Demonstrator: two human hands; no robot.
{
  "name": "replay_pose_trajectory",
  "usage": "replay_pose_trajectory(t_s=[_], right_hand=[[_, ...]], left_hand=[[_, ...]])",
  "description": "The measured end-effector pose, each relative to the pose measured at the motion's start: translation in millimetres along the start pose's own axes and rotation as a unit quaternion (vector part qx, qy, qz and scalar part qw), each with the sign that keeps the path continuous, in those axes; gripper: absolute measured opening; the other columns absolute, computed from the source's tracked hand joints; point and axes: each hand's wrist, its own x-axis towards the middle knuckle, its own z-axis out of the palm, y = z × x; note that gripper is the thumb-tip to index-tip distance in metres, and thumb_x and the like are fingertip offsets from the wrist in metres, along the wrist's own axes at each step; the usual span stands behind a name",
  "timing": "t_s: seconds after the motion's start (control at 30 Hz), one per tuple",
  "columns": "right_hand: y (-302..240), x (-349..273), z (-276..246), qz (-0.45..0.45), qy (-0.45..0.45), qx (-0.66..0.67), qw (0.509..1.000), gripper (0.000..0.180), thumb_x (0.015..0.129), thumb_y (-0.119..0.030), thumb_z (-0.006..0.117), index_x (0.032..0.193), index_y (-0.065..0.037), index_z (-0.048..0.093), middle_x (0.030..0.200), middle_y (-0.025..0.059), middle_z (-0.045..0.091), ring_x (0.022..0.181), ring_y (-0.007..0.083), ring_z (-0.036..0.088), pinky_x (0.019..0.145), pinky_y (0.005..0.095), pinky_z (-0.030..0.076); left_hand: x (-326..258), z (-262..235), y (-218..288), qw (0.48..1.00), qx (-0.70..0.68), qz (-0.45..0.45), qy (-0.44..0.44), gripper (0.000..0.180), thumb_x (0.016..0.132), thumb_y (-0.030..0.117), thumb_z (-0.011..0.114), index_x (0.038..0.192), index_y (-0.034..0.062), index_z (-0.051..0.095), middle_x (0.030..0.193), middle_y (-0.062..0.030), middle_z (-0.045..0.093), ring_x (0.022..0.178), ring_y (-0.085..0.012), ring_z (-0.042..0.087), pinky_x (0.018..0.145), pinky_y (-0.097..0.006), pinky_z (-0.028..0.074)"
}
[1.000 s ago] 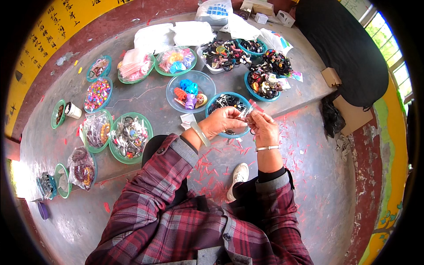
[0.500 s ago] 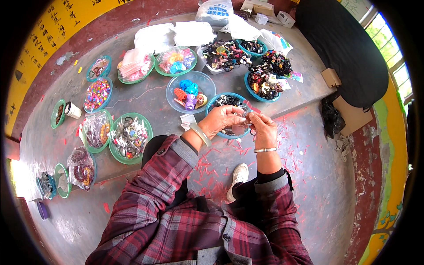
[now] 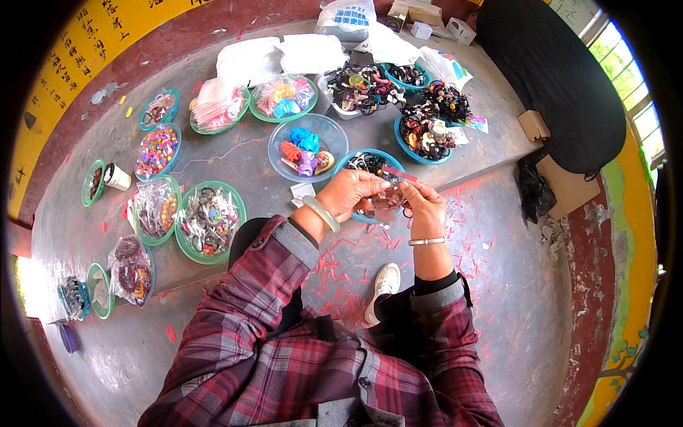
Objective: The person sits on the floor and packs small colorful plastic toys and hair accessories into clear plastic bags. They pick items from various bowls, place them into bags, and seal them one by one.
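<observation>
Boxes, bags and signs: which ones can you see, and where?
Yellow painted wall band: far left, dark characters.
White printed plastic sack: top centre, blue print.
Small white cardboard boxes: top right.
Brown cardboard boxes: right, beside black cloth.

A white printed bag (image 3: pixel 346 18) lay at twelve o'clock, small white cartons (image 3: pixel 462 30) at one. Two brown cardboard boxes (image 3: pixel 565 186) sat at three. A yellow lettered wall sign (image 3: pixel 67 71) curved along ten o'clock.
</observation>
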Motion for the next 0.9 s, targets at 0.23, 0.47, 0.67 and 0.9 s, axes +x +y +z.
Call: replay_pose_trajectory(t_s=[0.23,0.47,0.67,0.9], right_hand=[[11,5,-6,-0.007,-0.004,-0.008,1.000,0.009,0.075,-0.004,0.063,0.082,0.002,0.064,0.073,0.0052,0.062,0.062,0.0098,0.056,0.057,0.0206,0.045],[8,4,-3,0.017,-0.007,0.024,1.000,0.010,0.076,-0.006,0.063,0.083,0.002,0.063,0.071,0.0061,0.062,0.061,0.0115,0.057,0.057,0.0224,0.045],[13,7,-10,0.032,-0.006,0.034,0.999,0.012,0.077,-0.009,0.062,0.084,0.001,0.063,0.071,0.0065,0.062,0.060,0.0112,0.056,0.056,0.0222,0.043],[11,6,-12,0.061,-0.024,0.049,0.997,0.015,0.079,-0.013,0.060,0.085,0.000,0.062,0.077,0.0050,0.062,0.065,0.0100,0.055,0.060,0.0209,0.042]], left_hand=[[4,-4,-3,0.995,-0.093,-0.018,-0.018,0.019,0.083,0.012,0.055,0.093,-0.0033,0.058,0.090,-0.0106,0.061,0.078,-0.0158,0.061,0.067,-0.022,0.052],[1,-4,0,0.995,-0.094,-0.022,-0.012,0.021,0.083,0.014,0.055,0.096,-0.0032,0.057,0.091,-0.0100,0.061,0.079,-0.0150,0.061,0.067,-0.023,0.052],[3,-3,0,0.995,-0.097,-0.007,0.001,0.020,0.083,0.012,0.055,0.095,-0.0030,0.057,0.091,-0.0092,0.060,0.078,-0.0129,0.060,0.068,-0.020,0.051],[4,-5,-5,0.991,-0.132,0.005,0.008,0.020,0.082,0.007,0.054,0.097,-0.0067,0.056,0.097,-0.0128,0.059,0.084,-0.0146,0.059,0.075,-0.022,0.050]])
